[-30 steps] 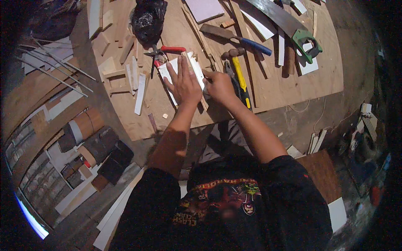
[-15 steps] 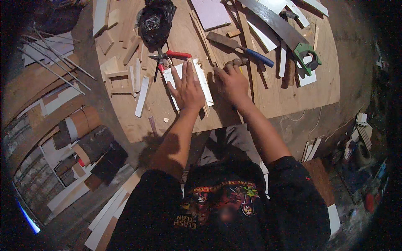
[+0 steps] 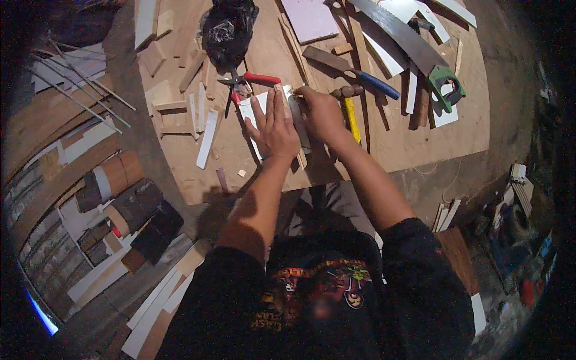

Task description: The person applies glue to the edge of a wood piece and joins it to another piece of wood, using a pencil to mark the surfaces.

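Now bringing right hand [image 3: 324, 118] back to edge of board [image 3: 246, 109], pressing left hand [image 3: 277, 137] flat, released; curling right grip, too hidden to tell if holding; seemingly resuming edge work.

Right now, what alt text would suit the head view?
A person's left hand lies flat on a white board on a wooden table; the right hand, its grip partly hidden, is at the board's right side. A red-handled tool, yellow-handled hammer, green-handled saw and black bag lie around them.
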The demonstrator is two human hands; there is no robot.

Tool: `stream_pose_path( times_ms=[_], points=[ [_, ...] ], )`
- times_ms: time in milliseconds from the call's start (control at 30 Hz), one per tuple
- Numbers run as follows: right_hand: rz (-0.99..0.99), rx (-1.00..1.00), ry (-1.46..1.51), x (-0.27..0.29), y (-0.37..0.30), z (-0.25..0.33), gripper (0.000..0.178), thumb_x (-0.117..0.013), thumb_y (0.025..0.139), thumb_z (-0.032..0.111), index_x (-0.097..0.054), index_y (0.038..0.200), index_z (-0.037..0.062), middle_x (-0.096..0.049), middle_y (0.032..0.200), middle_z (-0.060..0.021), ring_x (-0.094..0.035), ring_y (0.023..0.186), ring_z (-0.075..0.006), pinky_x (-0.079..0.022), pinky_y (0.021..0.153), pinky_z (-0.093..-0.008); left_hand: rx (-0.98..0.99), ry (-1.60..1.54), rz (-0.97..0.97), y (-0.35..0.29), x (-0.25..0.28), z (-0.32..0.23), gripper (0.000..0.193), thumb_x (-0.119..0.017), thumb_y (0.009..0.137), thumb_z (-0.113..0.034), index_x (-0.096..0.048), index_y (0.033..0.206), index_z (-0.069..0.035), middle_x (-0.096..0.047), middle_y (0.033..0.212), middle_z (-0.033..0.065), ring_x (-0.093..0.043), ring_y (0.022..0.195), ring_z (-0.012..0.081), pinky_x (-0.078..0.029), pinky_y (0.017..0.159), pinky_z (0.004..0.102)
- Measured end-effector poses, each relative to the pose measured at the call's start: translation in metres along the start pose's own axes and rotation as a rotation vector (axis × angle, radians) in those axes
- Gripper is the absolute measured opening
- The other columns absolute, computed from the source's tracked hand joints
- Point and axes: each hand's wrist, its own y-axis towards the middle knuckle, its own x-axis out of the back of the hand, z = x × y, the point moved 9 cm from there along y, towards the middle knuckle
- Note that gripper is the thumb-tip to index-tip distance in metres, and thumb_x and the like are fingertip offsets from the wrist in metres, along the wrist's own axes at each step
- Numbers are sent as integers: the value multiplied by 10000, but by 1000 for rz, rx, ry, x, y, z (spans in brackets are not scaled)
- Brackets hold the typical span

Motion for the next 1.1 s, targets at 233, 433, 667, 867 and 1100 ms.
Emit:
stream_pose_path(
  times_ms=[233, 433, 667, 867, 1100],
  points=[
    [61, 45, -62, -18, 17, -2, 151, -650, 866, 156, -669, 961, 40, -703, 906, -240, -702, 836, -437, -563, 734, -524, -8, 0, -6, 1, 3, -3, 685, -482, 933, -191, -330, 1600, -201, -286, 1670, -22, -106, 1568, 344, -50, 1180, 661],
    [72, 94, -204, -22, 19, 12, 175, -645, 865, 180, -657, 918, 14, -704, 850, -217, -719, 806, -408, -585, 694, -513, 8, 24, 31, 2, 7, -4, 794, -533, 846, -112, -320, 1604, -215, -283, 1672, -32, -111, 1570, 343, -50, 1184, 651],
    [93, 160, -331, -30, 16, 20, 177, -610, 889, 185, -660, 930, 21, -723, 884, -200, -735, 798, -376, -608, 672, -486, 20, 23, 120, 2, 9, -4, 914, -666, 798, -116, -257, 1611, -186, -187, 1697, -25, -46, 1576, 319, -50, 1200, 656],
    [108, 145, -375, -36, 17, 15, 185, -601, 899, 193, -654, 950, 23, -725, 916, -211, -734, 796, -388, -610, 670, -487, 37, -52, 122, 3, 13, -5, 947, -656, 767, -82, -261, 1615, -234, -194, 1695, -57, -45, 1581, 308, -31, 1208, 629],
    [90, 147, -369, -37, 16, 15, 177, -591, 910, 197, -632, 947, 29, -713, 896, -200, -728, 792, -391, -603, 663, -492, 40, -70, 123, 1, 10, -3, 950, -637, 769, -64, -254, 1620, -240, -203, 1692, -49, -55, 1579, 316, -9, 1208, 627]
  ],
)
